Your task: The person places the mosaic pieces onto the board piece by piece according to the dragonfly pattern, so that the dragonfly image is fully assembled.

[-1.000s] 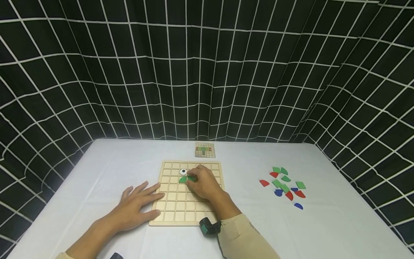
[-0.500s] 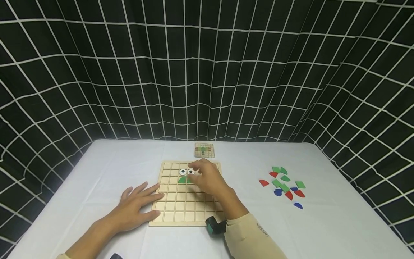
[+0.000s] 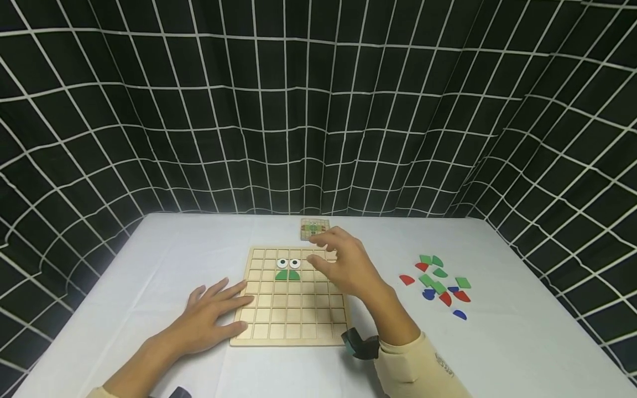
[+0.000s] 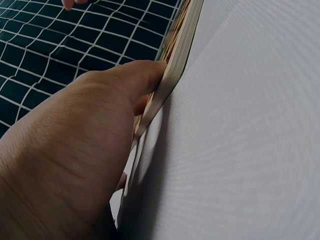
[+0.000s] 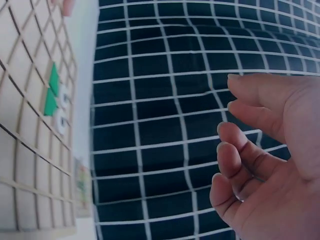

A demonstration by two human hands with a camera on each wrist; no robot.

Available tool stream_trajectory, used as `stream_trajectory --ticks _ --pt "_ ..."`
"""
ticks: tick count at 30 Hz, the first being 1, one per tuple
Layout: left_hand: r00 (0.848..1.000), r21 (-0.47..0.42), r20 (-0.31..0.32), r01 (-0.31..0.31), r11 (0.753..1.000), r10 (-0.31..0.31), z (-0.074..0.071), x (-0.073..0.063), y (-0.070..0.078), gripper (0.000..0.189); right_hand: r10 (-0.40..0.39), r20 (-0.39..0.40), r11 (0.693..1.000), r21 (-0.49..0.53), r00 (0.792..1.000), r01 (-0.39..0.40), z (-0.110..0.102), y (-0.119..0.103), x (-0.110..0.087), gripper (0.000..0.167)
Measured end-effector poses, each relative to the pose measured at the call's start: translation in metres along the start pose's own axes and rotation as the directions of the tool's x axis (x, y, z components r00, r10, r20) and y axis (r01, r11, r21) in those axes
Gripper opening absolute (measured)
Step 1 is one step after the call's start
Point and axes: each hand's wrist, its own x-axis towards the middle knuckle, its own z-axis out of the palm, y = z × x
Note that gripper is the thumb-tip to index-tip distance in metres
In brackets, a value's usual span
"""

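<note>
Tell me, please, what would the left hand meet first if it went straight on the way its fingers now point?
The left hand rests on the board; straight on across it, the first piece met would probably be the left green piece, though the spread fingers leave the line unclear.

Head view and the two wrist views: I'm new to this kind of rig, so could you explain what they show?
There is no machine here, just a person's two bare hands. The head view looks forward and down from the person's head; the other two look out from each wrist. On the white table lies a gridded wooden board bearing two white discs with black dots and two green pieces. A small patterned card lies beyond it; loose red, green and blue pieces lie to its right. The left hand rests at the board's left edge. The right hand is above the board, holding nothing.
</note>
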Motion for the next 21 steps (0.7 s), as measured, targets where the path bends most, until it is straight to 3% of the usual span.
stream_trajectory --ticks 11,17,21 --pt "1.000 -0.008 0.004 0.014 1.000 -0.014 0.002 0.000 -0.001 0.052 -0.076 -0.073 0.996 -0.058 0.994 0.072 -0.042 0.009 -0.016 0.032" --pt "1.000 -0.004 0.003 0.007 1.000 -0.007 0.003 0.000 -0.002 0.053 -0.154 -0.148 0.988 -0.047 0.977 0.149 -0.067 0.035 -0.026 0.032" --pt "1.000 0.002 0.000 0.004 1.000 -0.004 0.003 0.000 -0.004 0.052 -0.160 -0.160 0.986 -0.077 0.974 0.149 -0.081 0.057 -0.031 0.033"
